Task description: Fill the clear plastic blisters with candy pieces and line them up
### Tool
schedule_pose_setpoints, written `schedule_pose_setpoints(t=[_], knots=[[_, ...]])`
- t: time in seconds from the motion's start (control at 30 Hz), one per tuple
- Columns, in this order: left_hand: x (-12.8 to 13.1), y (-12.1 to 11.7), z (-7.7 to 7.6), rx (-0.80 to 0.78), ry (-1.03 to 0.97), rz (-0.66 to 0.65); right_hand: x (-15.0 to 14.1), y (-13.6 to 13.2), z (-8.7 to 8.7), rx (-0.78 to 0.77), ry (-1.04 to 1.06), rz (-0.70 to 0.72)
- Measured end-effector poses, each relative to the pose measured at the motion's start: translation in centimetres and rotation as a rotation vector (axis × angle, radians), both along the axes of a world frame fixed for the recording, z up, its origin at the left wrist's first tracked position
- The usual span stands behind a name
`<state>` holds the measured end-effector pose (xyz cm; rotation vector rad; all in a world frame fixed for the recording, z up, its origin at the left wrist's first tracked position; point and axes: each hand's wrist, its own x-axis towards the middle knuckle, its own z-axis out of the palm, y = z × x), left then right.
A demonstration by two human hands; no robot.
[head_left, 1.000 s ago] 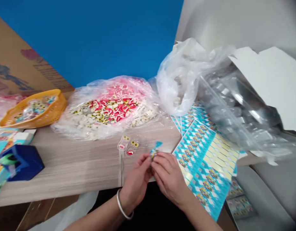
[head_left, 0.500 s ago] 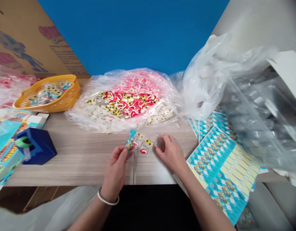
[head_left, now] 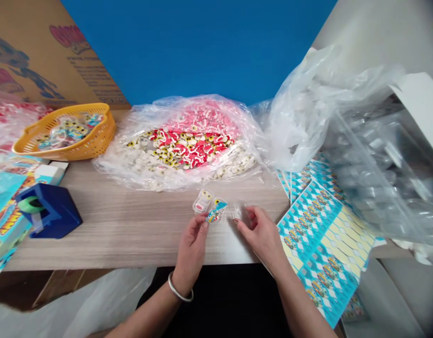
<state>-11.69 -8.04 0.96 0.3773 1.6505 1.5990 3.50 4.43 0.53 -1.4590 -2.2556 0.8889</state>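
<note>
left hand (head_left: 193, 239): thumb and fingers pinched on the lower end of a printed blue label (head_left: 214, 215), which lies over the right-hand blister tray (head_left: 216, 201). right hand (head_left: 263, 232): fingers curled loosely at a clear plastic cover (head_left: 235, 212); i can't tell if they grip it. a second blister tray (head_left: 203, 201), eyes and mouth inside, sits just beside.

my judgement: i'd keep the pinch at the label's edge so the print stays flat, and steady the thin cover lightly, since it would flex.

wood-grain table (head_left: 125, 225): bag of eye and mouth pieces (head_left: 191, 150) behind the hands, blue tape dispenser (head_left: 59, 211) and yellow basket (head_left: 100, 143) off left, label sheets (head_left: 318, 249) right. blue panel (head_left: 202, 47) backs it all.
</note>
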Motion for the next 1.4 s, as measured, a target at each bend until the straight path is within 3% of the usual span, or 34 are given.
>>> schedule_pose_setpoints(t=[0.33,0.57,0.73,0.87,1.0,1.23,1.4], knots=[[0.7,0.7,-1.1,-0.019,-0.116,-0.096,-0.8,-0.5,0.4,0.063,-0.04,0.056],[0.1,1.2,-0.9,0.078,-0.295,0.182,-3.1,-0.4,1.1,0.268,-0.223,0.199],[0.1,2.2,0.3,0.113,-0.425,0.216,-3.2,1.0,0.5,0.308,-0.283,0.323],[0.4,3.1,0.2,0.114,-0.471,0.221,-3.3,0.8,0.1,0.301,-0.303,0.345],[-0.1,3.8,-0.5,0.081,-0.383,0.154,-3.4,-0.3,0.1,0.293,-0.293,0.347],[-0.8,4.7,-0.9,-0.021,-0.229,-0.074,-2.1,-2.7,-0.2,0.24,-0.263,0.278],[-1.2,4.2,-0.8,-0.088,0.023,-0.097,-1.6,-3.3,-0.5,0.192,-0.195,0.229]])
